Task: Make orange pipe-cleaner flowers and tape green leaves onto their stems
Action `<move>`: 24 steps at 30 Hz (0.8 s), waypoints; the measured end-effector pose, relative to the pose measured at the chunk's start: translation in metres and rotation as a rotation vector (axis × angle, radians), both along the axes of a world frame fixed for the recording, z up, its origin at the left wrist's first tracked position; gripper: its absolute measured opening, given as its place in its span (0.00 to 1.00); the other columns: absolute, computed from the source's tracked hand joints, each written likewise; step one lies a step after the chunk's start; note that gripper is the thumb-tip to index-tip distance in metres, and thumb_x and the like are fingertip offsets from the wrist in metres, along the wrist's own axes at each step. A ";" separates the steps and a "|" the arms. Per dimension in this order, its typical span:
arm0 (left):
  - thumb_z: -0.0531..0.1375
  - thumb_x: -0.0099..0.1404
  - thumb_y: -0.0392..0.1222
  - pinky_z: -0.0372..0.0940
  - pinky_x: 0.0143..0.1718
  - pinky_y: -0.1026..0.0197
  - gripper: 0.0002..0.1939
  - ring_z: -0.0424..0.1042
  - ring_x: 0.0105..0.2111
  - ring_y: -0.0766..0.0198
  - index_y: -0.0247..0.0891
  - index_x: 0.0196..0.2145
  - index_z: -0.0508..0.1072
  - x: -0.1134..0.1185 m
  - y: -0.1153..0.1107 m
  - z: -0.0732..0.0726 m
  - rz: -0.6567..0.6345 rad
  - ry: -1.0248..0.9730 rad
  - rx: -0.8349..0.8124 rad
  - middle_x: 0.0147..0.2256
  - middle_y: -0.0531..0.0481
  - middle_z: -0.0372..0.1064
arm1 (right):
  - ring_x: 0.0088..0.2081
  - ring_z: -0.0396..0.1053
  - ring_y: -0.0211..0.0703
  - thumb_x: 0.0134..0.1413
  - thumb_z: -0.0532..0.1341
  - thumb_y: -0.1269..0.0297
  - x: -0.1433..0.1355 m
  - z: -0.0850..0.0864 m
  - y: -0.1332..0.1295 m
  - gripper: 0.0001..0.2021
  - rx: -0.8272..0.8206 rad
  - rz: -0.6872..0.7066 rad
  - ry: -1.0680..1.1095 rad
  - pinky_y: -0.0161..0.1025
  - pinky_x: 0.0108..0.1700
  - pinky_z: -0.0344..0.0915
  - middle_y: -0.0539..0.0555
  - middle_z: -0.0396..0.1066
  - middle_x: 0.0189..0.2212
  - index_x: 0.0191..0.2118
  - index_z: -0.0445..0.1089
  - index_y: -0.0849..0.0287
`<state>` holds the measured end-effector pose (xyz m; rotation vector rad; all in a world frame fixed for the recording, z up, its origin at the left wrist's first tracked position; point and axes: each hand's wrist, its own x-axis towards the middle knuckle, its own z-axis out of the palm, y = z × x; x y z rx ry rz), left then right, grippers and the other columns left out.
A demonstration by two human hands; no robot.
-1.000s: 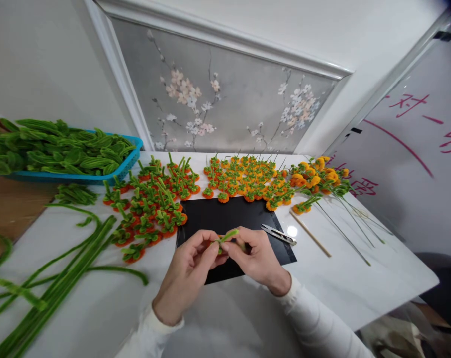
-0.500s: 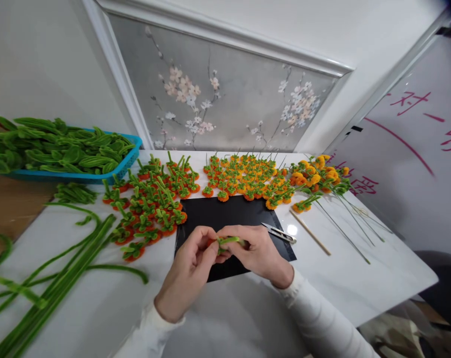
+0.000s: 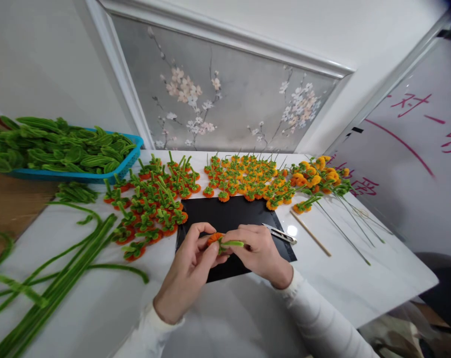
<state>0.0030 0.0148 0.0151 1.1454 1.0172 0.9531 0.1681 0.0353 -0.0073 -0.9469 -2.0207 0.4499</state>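
An orange fuzzy flower [image 3: 215, 238] with a green stem is held between both hands, above the front part of a black mat [image 3: 225, 214]. My left hand [image 3: 190, 271] has its thumb and fingers closed on the flower's left side. My right hand [image 3: 260, 251] pinches it from the right, by the green stem, which points right. Part of the flower is hidden by the fingers. A craft knife [image 3: 281, 233] lies on the mat's right edge, just beyond my right hand.
Several orange flowers [image 3: 146, 214] and yellow flowers [image 3: 247, 174] stand along the back of the white table [image 3: 359, 278]. At the left are a blue basket [image 3: 130, 156] of green leaves and long green strips [image 3: 61, 283]. A wooden stick [image 3: 311, 232] lies at the right.
The flower has turned in my fingers, so more of its orange part shows. My right hand has shifted slightly and its fingers have moved off the stem's tip.
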 end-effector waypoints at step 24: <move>0.52 0.66 0.42 0.69 0.30 0.65 0.04 0.75 0.27 0.64 0.43 0.38 0.65 -0.003 0.000 -0.006 -0.125 0.394 0.328 0.26 0.55 0.71 | 0.20 0.54 0.30 0.50 0.60 0.65 -0.002 0.003 -0.004 0.07 -0.601 -0.017 0.264 0.28 0.20 0.51 0.47 0.64 0.19 0.29 0.71 0.63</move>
